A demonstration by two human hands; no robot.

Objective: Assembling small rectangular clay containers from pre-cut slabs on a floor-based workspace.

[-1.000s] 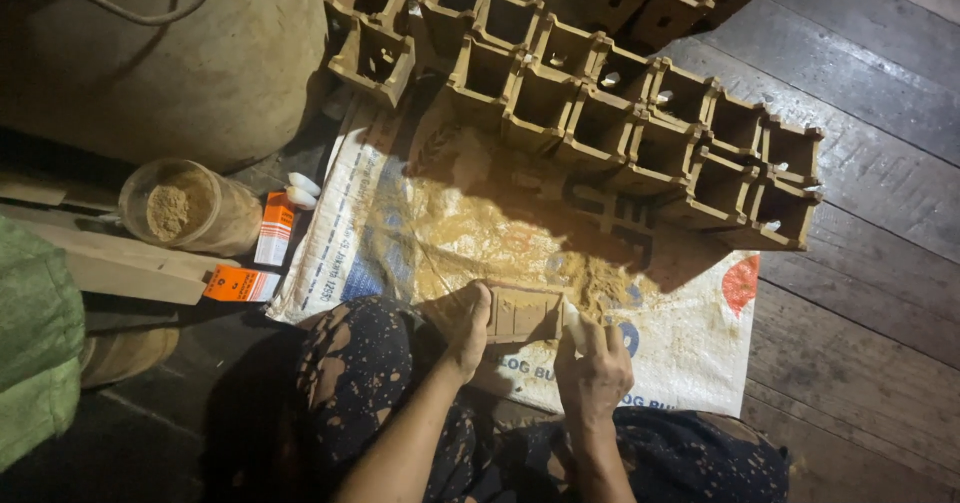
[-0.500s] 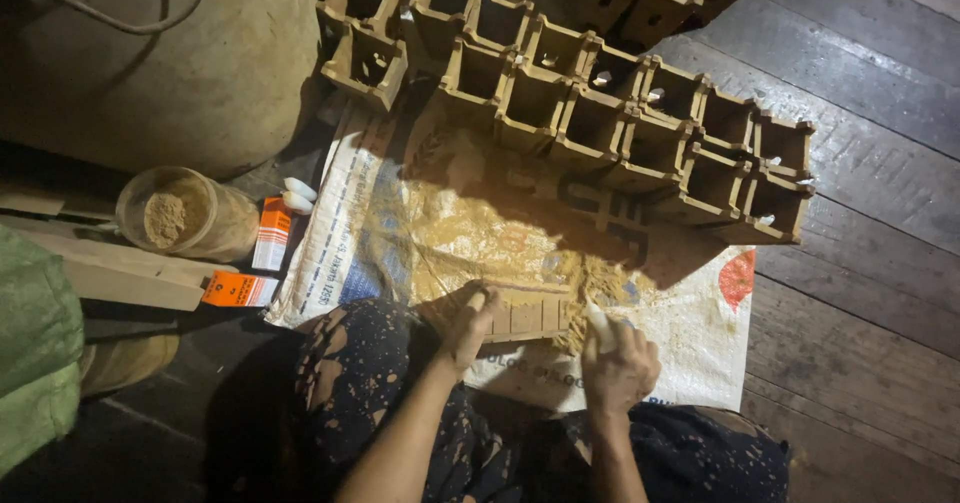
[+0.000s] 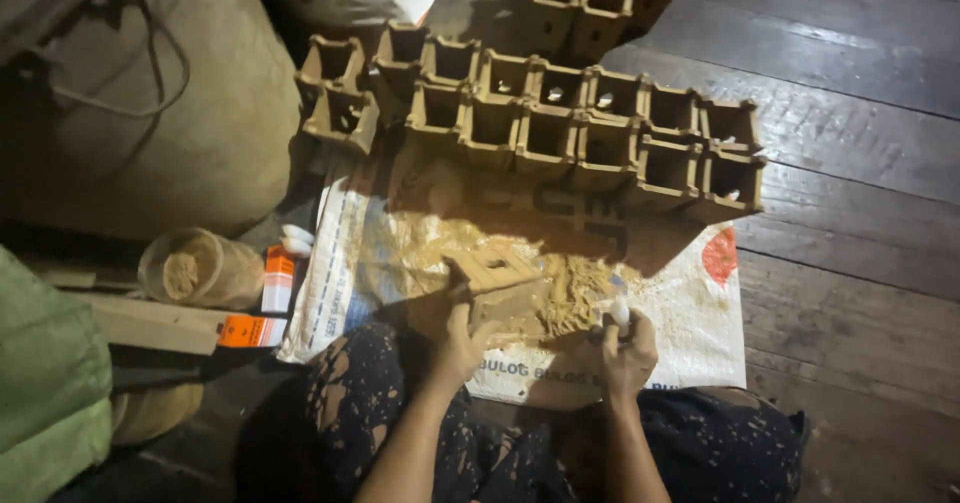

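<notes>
While a big white sack [image 3: 690, 333] covers the wooden floor [image 3: 850, 163], the small wooden box [image 3: 495, 273] sits on it, gripped by the left hand [image 3: 462, 348]. Just beside it, the right hand [image 3: 628, 353] is closed around a little white tool [image 3: 620, 310].

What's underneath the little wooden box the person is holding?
Under the box lies a heap of sawdust on a white sack spread over the floor. The sack's middle is hidden by sawdust.
</notes>
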